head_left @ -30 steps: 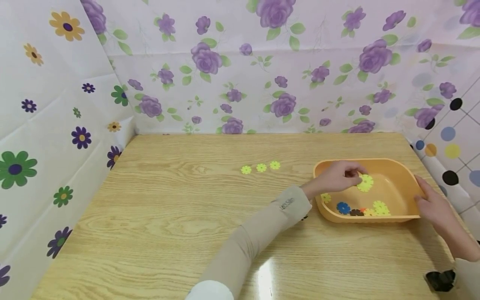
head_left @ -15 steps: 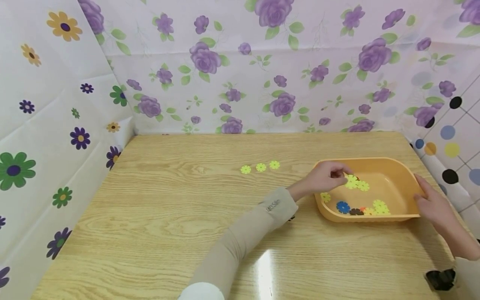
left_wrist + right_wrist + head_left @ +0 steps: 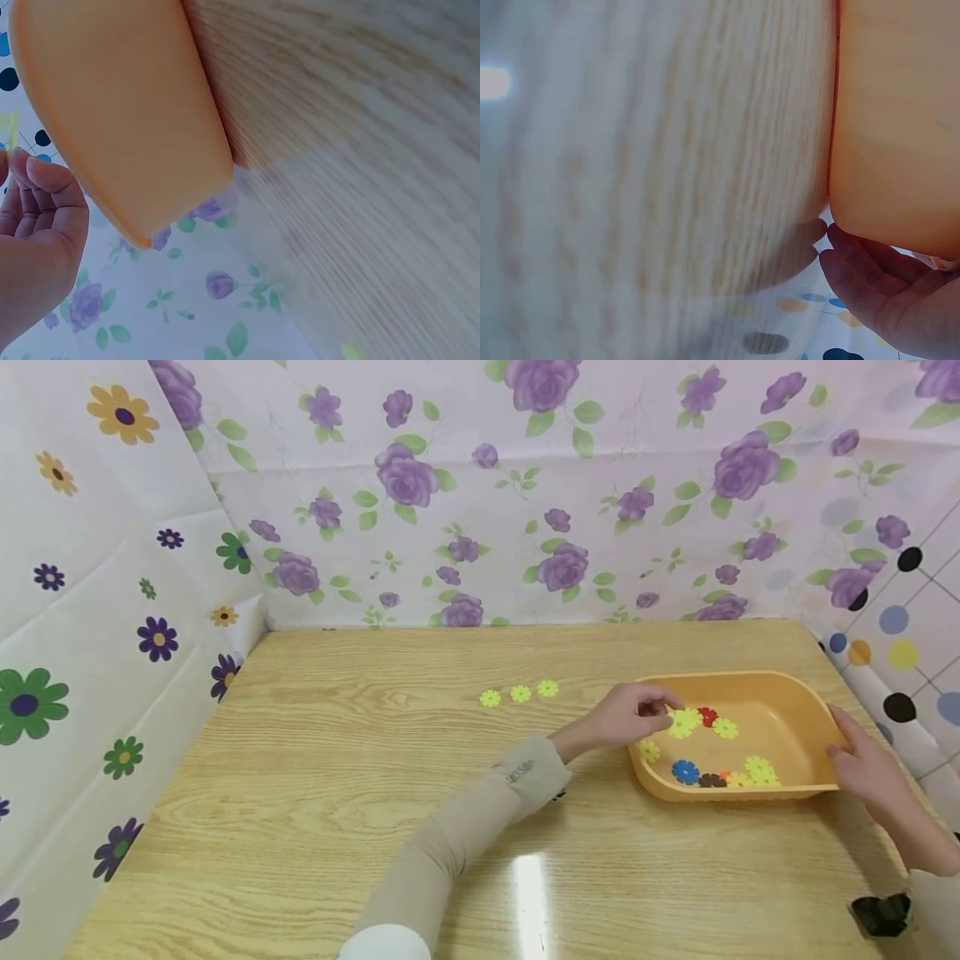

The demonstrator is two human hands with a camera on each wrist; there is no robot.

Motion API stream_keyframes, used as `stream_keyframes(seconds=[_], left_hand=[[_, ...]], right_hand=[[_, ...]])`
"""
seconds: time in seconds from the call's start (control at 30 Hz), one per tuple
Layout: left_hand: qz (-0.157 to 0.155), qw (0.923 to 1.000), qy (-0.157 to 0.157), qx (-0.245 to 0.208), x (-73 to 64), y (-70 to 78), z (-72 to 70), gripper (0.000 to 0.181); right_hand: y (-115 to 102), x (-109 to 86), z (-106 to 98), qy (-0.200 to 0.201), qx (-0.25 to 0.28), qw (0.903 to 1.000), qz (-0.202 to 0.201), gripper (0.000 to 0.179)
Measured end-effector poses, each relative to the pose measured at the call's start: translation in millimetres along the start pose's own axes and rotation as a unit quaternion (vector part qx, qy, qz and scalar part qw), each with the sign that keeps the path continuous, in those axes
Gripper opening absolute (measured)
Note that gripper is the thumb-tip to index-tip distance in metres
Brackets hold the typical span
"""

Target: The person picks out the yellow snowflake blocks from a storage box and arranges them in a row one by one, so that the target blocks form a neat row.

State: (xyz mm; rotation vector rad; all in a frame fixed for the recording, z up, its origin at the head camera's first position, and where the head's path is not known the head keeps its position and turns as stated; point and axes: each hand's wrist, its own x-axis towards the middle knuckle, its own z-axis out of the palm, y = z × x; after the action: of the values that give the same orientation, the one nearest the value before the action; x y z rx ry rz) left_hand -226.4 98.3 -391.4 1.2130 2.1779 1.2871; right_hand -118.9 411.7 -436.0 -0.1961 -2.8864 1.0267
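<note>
My left hand (image 3: 626,714) reaches over the left rim of an orange plastic basin (image 3: 795,727), pinching a yellow-green flower-shaped plastic disc (image 3: 682,723) between thumb and fingers. In the left wrist view that hand (image 3: 45,217) is beside the basin's outer wall (image 3: 127,112), and only a sliver of the disc shows. Inside the basin lie a red disc (image 3: 707,717), a blue disc (image 3: 685,771), a dark brown disc (image 3: 712,780) and several yellow ones. My right hand (image 3: 866,760) grips the basin's right end; the right wrist view shows its fingers (image 3: 855,262) under the wall.
Three yellow-green discs (image 3: 521,693) lie in a row on the wooden table (image 3: 337,777), left of the basin. Floral sheets (image 3: 480,510) border the table at the back and left. A dotted sheet (image 3: 915,635) borders its right side.
My left hand has drawn leftward across the basin with the pinched yellow-green disc, uncovering a red disc and a yellow one. The right hand stays at the basin's right end.
</note>
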Motion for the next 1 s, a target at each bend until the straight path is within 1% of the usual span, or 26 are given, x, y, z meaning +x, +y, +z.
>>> stream_keyframes(seconds=[0.17, 0.3, 0.47, 0.7, 0.93, 0.97, 1.0], left_hand=[[-0.013, 0.9995, 0.002, -0.030, -8.4, -2.9, -7.6, 0.022], [-0.024, 0.9992, 0.010, -0.031, -15.0, -5.4, -13.9, 0.021], [-0.034, 0.9984, 0.024, -0.039, -23.7, -8.8, -22.1, 0.021], [-0.051, 0.9967, 0.031, -0.056, -33.7, -14.8, -32.9, 0.022], [-0.066, 0.9937, 0.048, -0.076, -45.8, -24.1, -48.7, 0.022], [-0.070, 0.9932, 0.049, -0.078, -49.3, -21.3, -52.3, 0.022], [-0.073, 0.9928, 0.049, -0.081, -51.5, -22.5, -55.4, 0.022]], right_hand=[[-2, 0.2, -1, 0.004, -0.006, 0.9999, -0.011, 0.053], [-2, -0.1, -1, 0.008, -0.003, 0.9998, -0.016, 0.053], [-3, -0.9, 0, 0.006, 0.005, 0.9999, -0.012, 0.053], [-3, -1.5, -1, 0.002, 0.002, 1.0000, -0.006, 0.053], [-3, -0.5, 0, 0.003, -0.001, 1.0000, -0.008, 0.053], [-3, -0.3, 0, 0.002, -0.001, 1.0000, -0.007, 0.053], [-3, -0.2, -1, 0.001, 0.000, 1.0000, -0.007, 0.053]])
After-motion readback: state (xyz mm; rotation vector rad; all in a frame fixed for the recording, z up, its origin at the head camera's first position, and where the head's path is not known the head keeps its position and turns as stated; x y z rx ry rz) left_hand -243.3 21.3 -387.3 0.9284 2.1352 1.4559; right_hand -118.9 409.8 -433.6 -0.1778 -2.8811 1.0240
